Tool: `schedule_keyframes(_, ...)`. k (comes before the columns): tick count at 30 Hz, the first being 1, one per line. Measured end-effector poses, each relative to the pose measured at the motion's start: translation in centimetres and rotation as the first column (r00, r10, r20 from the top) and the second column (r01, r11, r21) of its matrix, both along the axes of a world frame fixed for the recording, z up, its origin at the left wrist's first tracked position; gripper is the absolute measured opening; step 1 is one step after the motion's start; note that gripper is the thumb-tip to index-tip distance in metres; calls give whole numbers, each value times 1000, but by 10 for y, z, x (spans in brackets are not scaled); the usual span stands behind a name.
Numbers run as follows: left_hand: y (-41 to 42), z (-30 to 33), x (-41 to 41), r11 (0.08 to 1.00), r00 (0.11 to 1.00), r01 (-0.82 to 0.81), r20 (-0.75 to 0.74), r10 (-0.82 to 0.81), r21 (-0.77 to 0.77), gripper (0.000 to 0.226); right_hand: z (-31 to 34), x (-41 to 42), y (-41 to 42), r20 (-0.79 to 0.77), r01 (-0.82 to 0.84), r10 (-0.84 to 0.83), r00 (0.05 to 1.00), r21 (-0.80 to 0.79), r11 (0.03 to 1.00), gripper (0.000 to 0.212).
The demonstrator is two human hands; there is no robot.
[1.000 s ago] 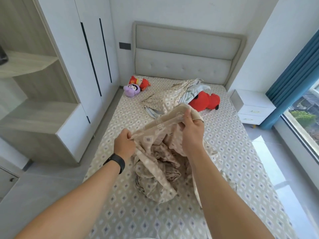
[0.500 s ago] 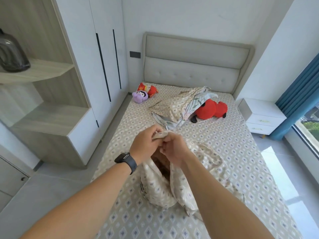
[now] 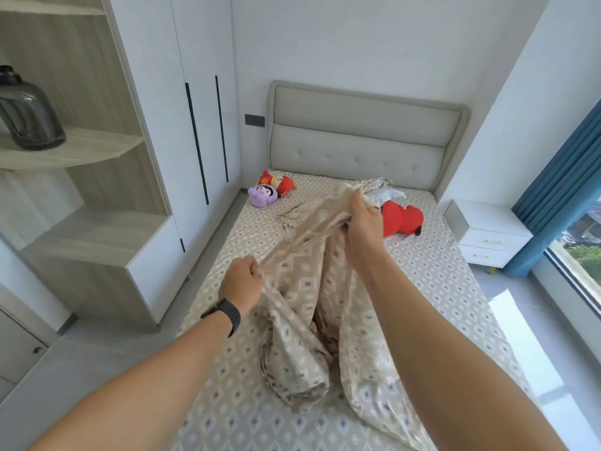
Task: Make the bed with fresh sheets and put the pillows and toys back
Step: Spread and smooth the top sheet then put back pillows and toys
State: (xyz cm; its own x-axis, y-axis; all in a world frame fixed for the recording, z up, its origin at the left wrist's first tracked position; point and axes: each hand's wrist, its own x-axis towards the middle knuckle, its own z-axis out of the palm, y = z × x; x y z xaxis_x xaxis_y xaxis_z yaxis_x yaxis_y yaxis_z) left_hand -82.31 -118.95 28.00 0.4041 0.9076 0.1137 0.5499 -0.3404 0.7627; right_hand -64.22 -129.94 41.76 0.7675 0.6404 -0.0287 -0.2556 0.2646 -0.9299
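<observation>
A beige patterned sheet point(image 3: 302, 288) is held above the bed point(image 3: 439, 288). Its edge is gripped in the fisted left hand point(image 3: 242, 283) and pinched, higher up, by the right hand point(image 3: 362, 227). Toys point(image 3: 271, 190) are seen near the headboard point(image 3: 364, 138); a red toy point(image 3: 403, 219) lies beside what may be a pillow point(image 3: 387, 194).
</observation>
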Motion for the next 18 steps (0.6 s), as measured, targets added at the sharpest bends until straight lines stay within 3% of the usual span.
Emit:
schedule_keyframes(2,20,21,8,999,998,-34,55,34,7,33,-21,22,-7,-61,52,-56,997,-57,997,38)
schedule_keyframes(4,33,58,27,999,992,-23,123,18,38,31,-42,29,-11,-119,1,-21,993,-167,986,40)
schedule_keyframes(7,35,121,59,979,956,8,284,-67,202,28,-65,11,-12,-193,-303,249,949,-343,889,63)
schedule_keyframes(9,23,151,74,957,918,32,370,-143,290,30,-67,-6,-4,-233,-518,463,855,-342,784,76)
schedule_keyframes(11,8,156,78,910,902,178,307,-303,375,22,-58,-17,8,-209,-568,530,822,-234,789,72)
schedule_keyframes(13,-3,133,71,840,893,339,136,-429,424,10,-39,-19,18,-150,-429,409,900,-148,891,50)
schedule_keyframes(15,-7,102,56,843,903,398,7,-430,361,17,-27,-12,25,-161,-291,270,949,-123,949,28)
schedule_keyframes(18,-20,63,35,894,945,328,-100,-312,306,32,-20,-10,30,-187,-338,315,931,-109,935,19)
